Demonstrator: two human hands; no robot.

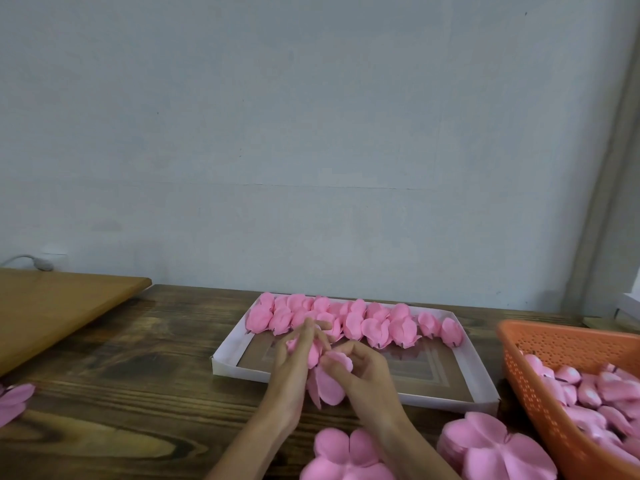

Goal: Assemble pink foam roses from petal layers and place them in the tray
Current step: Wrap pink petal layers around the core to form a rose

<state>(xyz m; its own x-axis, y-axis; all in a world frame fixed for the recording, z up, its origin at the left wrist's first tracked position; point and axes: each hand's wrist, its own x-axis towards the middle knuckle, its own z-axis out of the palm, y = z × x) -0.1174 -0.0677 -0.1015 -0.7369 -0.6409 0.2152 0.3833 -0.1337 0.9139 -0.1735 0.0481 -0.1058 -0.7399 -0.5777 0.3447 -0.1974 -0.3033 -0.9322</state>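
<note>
soft even daylight, faint shadows, slightly blurred throughout, wide-angle bending at edges

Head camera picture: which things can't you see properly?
- Half-made pink foam rose, head view: partly hidden by the left hand and right hand holding it; layer count unclear.
- Orange perforated plastic basket: cut off by the right edge; pink buds inside can't be counted.
- Flat pink foam petal layers: cut off by the bottom edge.
- Pink foam petal piece: cut off by the left edge.
- Finished pink roses in the white cardboard tray: overlapping and blurred.
</note>
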